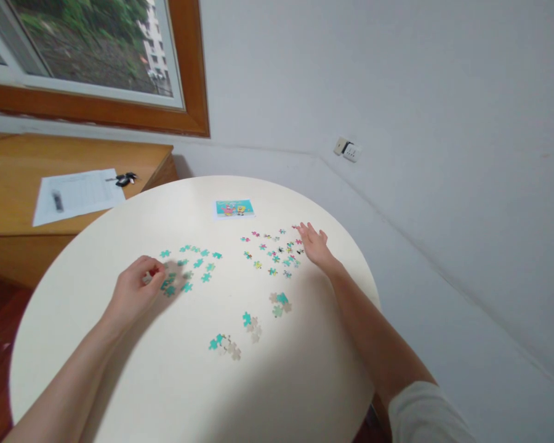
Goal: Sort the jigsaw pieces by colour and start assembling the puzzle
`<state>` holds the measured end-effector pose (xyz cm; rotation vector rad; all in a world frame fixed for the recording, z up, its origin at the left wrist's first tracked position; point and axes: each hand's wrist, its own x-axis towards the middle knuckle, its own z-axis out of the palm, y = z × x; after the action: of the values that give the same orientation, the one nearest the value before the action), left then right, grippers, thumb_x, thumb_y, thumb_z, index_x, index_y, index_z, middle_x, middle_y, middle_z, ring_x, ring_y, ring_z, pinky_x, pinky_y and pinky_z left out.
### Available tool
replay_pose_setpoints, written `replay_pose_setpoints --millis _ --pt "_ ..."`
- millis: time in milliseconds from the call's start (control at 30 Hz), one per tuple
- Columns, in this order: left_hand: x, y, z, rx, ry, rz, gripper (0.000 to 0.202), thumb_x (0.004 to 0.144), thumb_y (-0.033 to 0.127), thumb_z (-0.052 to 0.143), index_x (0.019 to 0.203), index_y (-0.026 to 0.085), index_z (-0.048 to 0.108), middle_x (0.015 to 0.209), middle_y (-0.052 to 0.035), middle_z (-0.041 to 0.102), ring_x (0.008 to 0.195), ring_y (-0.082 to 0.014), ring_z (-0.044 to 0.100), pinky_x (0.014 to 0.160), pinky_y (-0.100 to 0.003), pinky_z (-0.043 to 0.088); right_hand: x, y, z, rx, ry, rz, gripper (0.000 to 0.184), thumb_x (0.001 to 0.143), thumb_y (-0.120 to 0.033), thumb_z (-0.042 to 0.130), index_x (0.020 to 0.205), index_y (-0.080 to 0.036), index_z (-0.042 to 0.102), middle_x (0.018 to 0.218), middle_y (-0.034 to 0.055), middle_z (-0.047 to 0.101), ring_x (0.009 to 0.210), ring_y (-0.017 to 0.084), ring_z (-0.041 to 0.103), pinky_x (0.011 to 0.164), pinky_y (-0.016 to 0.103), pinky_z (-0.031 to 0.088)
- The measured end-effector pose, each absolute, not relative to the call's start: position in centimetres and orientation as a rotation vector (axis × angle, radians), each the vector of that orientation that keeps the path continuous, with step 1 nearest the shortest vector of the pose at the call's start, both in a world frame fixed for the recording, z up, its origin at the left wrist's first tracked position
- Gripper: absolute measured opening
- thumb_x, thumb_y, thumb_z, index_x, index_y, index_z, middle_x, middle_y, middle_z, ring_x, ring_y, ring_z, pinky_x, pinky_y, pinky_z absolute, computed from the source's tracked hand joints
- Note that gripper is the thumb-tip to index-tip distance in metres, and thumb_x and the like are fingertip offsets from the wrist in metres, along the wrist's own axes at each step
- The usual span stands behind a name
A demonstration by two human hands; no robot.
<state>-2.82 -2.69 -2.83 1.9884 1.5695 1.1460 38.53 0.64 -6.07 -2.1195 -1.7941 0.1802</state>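
Loose jigsaw pieces lie on a round cream table (120,381). My left hand (136,289) rests on the table with its fingers curled in a pinch on a small piece, beside a group of teal pieces (191,261). My right hand (314,245) lies flat with fingers stretched out at the right edge of a scatter of mixed-colour pieces (274,252). Small joined clusters (279,304) (225,346) sit nearer to me. A small reference picture card (233,208) lies at the far side of the table.
A wooden desk (9,203) stands at the left with a printed sheet (76,194) and a bunch of keys (125,179). Above it is a wood-framed window (96,55). A wall socket (348,149) sits on the white wall to the right.
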Motion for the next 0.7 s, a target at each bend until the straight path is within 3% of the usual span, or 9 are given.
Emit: replay_pose_setpoints --millis 167,400,700 --pt "-2.9 -2.6 -3.0 2.006 1.574 1.128 0.014 0.066 0.033 0.045 0.055 0.025 0.05 0.063 -0.0021 0.053 0.062 -0.0193 0.048 0.054 -0.032 0.037 38.6 -1.8 -6.4 -2.046 -1.995 0.157 0.053 0.1 -0.036 0.013 0.131 -0.021 0.053 0.14 0.008 0.051 0.138 0.021 0.034 0.114 0.053 0.012" --pt "-3.1 -2.4 -3.4 2.027 1.569 1.136 0.014 0.066 0.033 0.047 0.055 0.025 0.05 0.061 -0.0018 0.053 0.06 -0.019 0.047 0.056 -0.032 0.037 38.8 -1.9 -6.4 -2.169 -2.049 0.025 0.051 0.099 -0.032 0.014 0.132 -0.019 0.051 0.143 0.0097 0.048 0.136 0.023 0.037 0.112 0.055 0.017" --pt "-3.3 -2.2 -3.6 2.031 1.573 1.147 0.016 0.067 0.036 0.046 0.057 0.025 0.051 0.061 -0.0015 0.054 0.058 -0.0192 0.046 0.055 -0.032 0.037 38.6 -1.5 -6.0 -2.269 -1.932 -0.093 0.048 0.1 -0.03 0.016 0.124 -0.017 0.055 0.135 0.0138 0.055 0.131 0.022 0.044 0.111 0.052 0.018"
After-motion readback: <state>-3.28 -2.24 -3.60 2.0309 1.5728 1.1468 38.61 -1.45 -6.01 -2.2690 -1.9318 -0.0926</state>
